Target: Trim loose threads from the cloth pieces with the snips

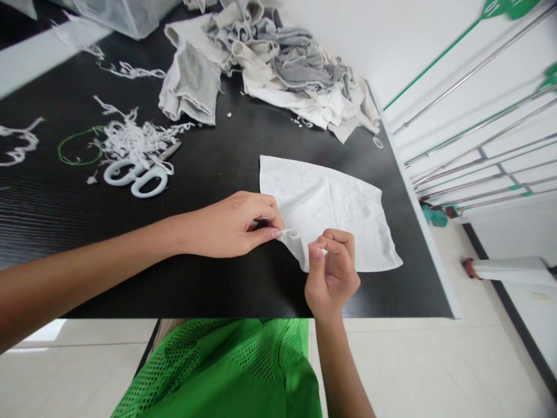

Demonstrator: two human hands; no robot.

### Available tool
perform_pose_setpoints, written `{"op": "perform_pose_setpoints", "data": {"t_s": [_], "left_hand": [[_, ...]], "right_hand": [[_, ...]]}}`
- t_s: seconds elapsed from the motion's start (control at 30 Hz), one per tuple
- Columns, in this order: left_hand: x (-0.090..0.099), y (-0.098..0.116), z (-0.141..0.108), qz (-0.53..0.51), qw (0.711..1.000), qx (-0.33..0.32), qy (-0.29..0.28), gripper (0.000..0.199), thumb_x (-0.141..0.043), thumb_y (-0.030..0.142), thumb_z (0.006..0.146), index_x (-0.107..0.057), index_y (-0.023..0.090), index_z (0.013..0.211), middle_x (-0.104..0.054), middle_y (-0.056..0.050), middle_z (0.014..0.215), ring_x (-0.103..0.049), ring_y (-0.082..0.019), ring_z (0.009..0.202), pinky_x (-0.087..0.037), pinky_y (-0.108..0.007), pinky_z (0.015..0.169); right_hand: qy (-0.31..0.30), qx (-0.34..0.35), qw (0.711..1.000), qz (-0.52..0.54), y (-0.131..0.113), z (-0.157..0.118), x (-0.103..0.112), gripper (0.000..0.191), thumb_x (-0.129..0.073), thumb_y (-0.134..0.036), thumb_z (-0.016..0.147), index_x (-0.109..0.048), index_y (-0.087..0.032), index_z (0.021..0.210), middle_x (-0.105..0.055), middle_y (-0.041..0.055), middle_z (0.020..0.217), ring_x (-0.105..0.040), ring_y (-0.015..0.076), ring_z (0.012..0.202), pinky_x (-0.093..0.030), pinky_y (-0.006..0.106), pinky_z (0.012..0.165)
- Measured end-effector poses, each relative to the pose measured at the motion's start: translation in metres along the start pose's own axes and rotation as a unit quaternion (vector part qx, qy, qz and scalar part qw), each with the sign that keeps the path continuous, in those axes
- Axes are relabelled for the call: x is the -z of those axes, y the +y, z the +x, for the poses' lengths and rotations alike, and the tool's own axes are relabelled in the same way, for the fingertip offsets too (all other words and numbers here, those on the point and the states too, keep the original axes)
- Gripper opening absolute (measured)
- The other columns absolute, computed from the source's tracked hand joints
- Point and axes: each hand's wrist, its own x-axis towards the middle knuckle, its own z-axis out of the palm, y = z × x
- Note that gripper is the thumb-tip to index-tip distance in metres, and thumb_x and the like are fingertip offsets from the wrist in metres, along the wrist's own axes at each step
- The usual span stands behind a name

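Both hands are pinched on the near corner of the cloth point(331, 209), left hand point(230, 225) at 9 o'clock of the curl, right hand point(333, 273) at 5 o'clock, while scissors point(137, 174) are seen at 10 o'clock among shreds point(130, 136) on the table point(209, 162).

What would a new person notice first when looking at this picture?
First, the white cloth lying on the black table, near its front edge, where the left hand and the right hand pinch its rolled near corner. Then the pile of grey and cream fabric at the back, and the white scissors among paper shreds to the left.
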Motion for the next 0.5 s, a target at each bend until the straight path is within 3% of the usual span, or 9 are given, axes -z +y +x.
{"op": "perform_pose_setpoints", "data": {"t_s": [0.17, 0.3, 0.4, 0.5], "left_hand": [[0.000, -0.001, -0.001, 0.015, 1.000, -0.011, 0.001, 0.015, -0.056, 0.015, 0.093, -0.067, 0.018, 0.084, -0.062, 0.000, 0.086, -0.058, -0.012, 0.078, -0.042, -0.024, 0.071], [-0.002, -0.002, -0.002, 0.039, 0.999, -0.021, -0.004, 0.015, -0.055, 0.011, 0.092, -0.067, 0.017, 0.086, -0.063, 0.000, 0.089, -0.060, -0.012, 0.081, -0.043, -0.024, 0.074], [-0.005, -0.004, -0.004, 0.065, 0.998, -0.023, 0.000, 0.016, -0.053, 0.014, 0.094, -0.067, 0.017, 0.088, -0.063, -0.002, 0.091, -0.062, -0.014, 0.082, -0.046, -0.026, 0.076], [-0.009, -0.002, -0.007, 0.105, 0.994, -0.022, 0.006, 0.018, -0.050, 0.019, 0.096, -0.068, 0.017, 0.095, -0.066, -0.004, 0.096, -0.065, -0.018, 0.087, -0.049, -0.031, 0.081]], "right_hand": [[0.074, -0.038, 0.995, 0.064, -0.007, 0.007, 0.005, 0.012, -0.055, -0.018, 0.094, -0.059, -0.021, 0.084, -0.051, 0.0025, 0.080, -0.056, 0.0166, 0.080, -0.046, 0.033, 0.067], [0.078, 0.019, 0.992, 0.097, -0.034, 0.036, 0.008, 0.012, -0.057, -0.016, 0.093, -0.061, -0.021, 0.082, -0.056, 0.0019, 0.077, -0.057, 0.0156, 0.076, -0.048, 0.033, 0.067], [-0.008, 0.052, 0.994, 0.092, -0.062, 0.075, -0.004, 0.013, -0.058, -0.021, 0.094, -0.063, -0.021, 0.082, -0.061, 0.0016, 0.078, -0.060, 0.0156, 0.077, -0.050, 0.033, 0.071], [-0.146, 0.082, 0.984, 0.065, -0.084, 0.124, -0.042, 0.018, -0.055, -0.030, 0.096, -0.067, -0.021, 0.086, -0.065, 0.0011, 0.084, -0.063, 0.0159, 0.083, -0.052, 0.033, 0.076]]}}
